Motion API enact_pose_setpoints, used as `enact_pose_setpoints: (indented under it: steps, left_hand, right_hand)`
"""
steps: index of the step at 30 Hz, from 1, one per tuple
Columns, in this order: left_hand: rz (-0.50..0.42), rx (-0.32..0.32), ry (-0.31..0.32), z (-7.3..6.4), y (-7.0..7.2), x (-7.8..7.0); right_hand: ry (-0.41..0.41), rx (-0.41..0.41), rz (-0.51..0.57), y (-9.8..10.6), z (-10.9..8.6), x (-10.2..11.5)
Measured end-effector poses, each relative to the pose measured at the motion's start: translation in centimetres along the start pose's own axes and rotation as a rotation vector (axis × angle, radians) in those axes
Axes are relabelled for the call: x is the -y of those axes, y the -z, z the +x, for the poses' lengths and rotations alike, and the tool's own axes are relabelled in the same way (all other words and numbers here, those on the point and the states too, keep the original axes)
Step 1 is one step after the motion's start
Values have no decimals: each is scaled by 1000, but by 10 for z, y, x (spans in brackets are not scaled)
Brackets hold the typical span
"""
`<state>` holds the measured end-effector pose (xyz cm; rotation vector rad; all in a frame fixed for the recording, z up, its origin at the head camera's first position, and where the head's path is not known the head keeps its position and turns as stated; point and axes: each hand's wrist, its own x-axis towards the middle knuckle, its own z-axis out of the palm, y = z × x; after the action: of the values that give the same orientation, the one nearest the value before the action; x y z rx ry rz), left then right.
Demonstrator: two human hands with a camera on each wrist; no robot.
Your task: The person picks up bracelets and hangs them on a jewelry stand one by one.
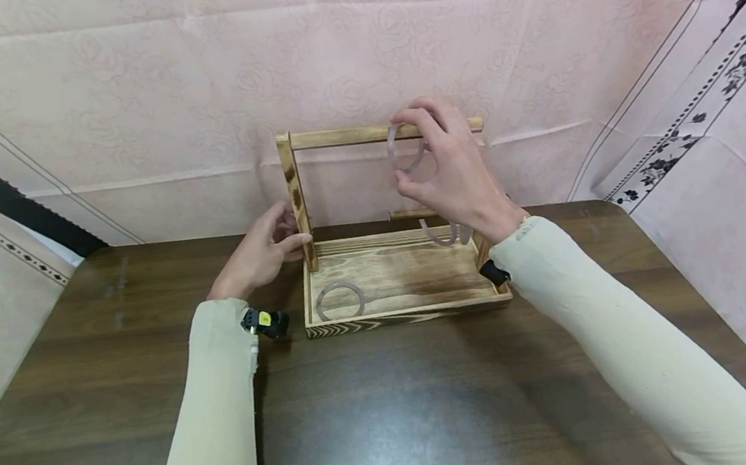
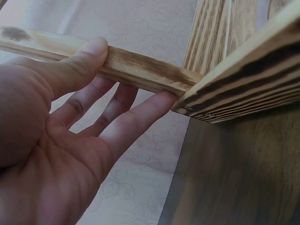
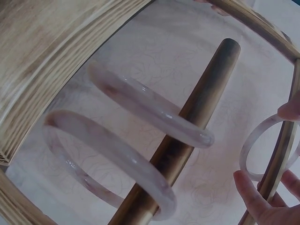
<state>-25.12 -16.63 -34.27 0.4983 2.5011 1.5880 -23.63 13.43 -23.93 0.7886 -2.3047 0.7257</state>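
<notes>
A wooden display rack has a shallow tray base [image 1: 410, 313], a left post [image 1: 293, 188], a top bar [image 1: 341, 137] and a shorter lower peg [image 1: 407, 214]. My left hand [image 1: 256, 252] pinches the left post near its foot, thumb in front and fingers behind. With my right hand [image 1: 454, 169] I hold a pale, translucent bangle [image 1: 392, 150] between thumb and fingers; it encircles the top bar. Two more bangles hang on the lower peg, a front bangle [image 3: 112, 146] and a rear bangle [image 3: 150, 114]. My right hand and forearm hide most of the right post.
Another bangle [image 1: 337, 285] lies in the tray's left part. The rack stands at the back of a dark wooden table [image 1: 394, 414], against a pink patterned cloth [image 1: 191, 92]. The lower peg's free end [image 3: 230, 44] points toward the left post.
</notes>
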Motion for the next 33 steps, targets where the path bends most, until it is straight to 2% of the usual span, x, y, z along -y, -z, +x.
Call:
enact_pose_setpoints:
  steps: [15,23,33]
  left_hand:
    - [-11,2,0,1,-2,1]
    - [-8,3,3,-1,-1,-1]
    - [3,6,-2,0,0,-1]
  right_hand:
    - [20,13,7,-5,3,5]
    - [65,-3,-8,-9,6,8]
    - [68,12,-12,-10,9,11]
